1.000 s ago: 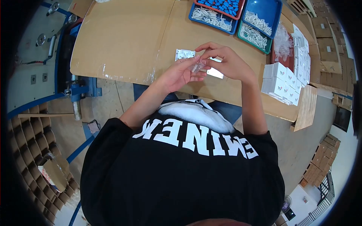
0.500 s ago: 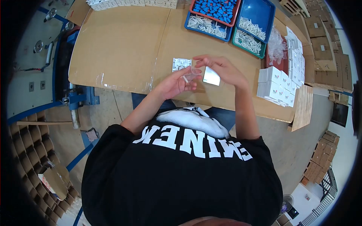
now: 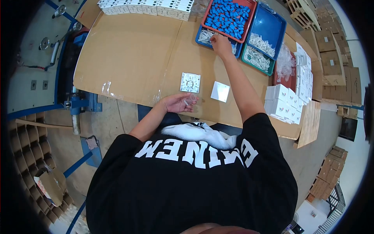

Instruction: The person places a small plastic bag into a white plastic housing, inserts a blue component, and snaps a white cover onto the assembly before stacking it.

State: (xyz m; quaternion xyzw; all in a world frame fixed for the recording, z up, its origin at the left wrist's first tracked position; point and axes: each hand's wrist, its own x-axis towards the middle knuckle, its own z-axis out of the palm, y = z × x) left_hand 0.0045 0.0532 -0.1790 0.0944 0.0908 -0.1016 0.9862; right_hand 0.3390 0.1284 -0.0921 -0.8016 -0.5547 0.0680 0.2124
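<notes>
My left hand (image 3: 179, 103), palm up at the table's front edge, holds a small clear plastic bag (image 3: 191, 100) with something white in it. My right hand (image 3: 221, 43) reaches to the blue tray of white pieces (image 3: 205, 36); its fingers are bent down at the pieces, and whatever they hold is hidden. Just above my left hand lies a square white frame (image 3: 190, 82) with its detailed face up. A plain white square plate (image 3: 220, 91) rests to its right on the cardboard.
A red tray of blue pieces (image 3: 228, 17) overlaps the blue tray. To the right are another blue tray (image 3: 266, 25), a green tray (image 3: 257, 58), clear bags (image 3: 285, 58) and stacked white boxes (image 3: 283, 102). White frames (image 3: 146, 7) line the cardboard-covered table's (image 3: 124, 54) far edge.
My right hand has moved from beside my left hand to the blue tray. My left hand has separated from the white frame and still holds the bag. The whole view has shifted slightly.
</notes>
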